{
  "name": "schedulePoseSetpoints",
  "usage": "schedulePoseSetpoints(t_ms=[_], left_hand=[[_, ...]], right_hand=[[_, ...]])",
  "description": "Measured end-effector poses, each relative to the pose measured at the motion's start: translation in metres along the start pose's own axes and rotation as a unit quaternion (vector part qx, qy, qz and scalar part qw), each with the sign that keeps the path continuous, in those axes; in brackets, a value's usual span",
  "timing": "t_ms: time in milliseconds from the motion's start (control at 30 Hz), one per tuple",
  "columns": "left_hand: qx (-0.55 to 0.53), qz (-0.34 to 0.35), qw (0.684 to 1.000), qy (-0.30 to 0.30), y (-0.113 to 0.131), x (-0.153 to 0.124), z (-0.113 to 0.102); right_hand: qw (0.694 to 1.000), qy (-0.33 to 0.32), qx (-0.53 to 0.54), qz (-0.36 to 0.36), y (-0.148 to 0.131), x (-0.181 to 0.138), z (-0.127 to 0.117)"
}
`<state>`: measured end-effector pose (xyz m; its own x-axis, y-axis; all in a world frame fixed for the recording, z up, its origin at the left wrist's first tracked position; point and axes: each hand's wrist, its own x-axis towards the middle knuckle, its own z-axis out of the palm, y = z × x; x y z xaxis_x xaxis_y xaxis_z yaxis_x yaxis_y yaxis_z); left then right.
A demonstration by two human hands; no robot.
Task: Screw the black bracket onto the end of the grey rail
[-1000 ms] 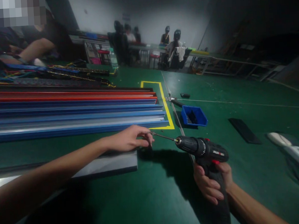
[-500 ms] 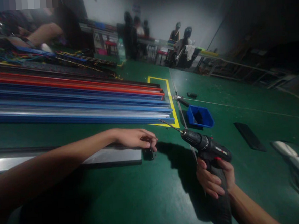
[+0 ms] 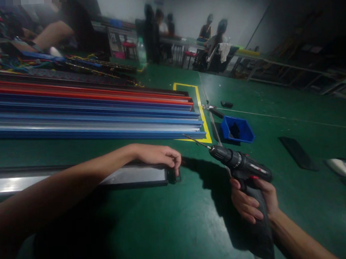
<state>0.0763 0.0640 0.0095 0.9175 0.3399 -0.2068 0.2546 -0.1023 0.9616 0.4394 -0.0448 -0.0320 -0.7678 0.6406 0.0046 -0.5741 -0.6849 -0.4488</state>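
Black end cap point(image 3: 172, 177): left hand point(image 3: 158, 155) fingers pinch it against the aluminium rail point(image 3: 76, 179); right hand point(image 3: 252, 203) grips the cordless drill point(image 3: 243, 172). Recommended: seat cap flush.

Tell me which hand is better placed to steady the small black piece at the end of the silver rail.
Left hand: its fingers already rest on the small black end piece of the silver metal rail. The right hand is occupied gripping the black cordless drill.
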Motion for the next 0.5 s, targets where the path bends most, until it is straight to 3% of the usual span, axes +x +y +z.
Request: schedulePoseSetpoints(t_ms=[400, 500], left_hand=[[0.021, 0.032, 0.999, -0.004, 0.005, -0.003, -0.004], [0.039, 0.038, 0.998, 0.041, 0.015, -0.013, -0.009]], right_hand=[[1.0, 0.009, -0.007, 0.012, -0.001, 0.001, 0.0], [1.0, 0.007, -0.006, 0.017, 0.0, 0.0, -0.002]])
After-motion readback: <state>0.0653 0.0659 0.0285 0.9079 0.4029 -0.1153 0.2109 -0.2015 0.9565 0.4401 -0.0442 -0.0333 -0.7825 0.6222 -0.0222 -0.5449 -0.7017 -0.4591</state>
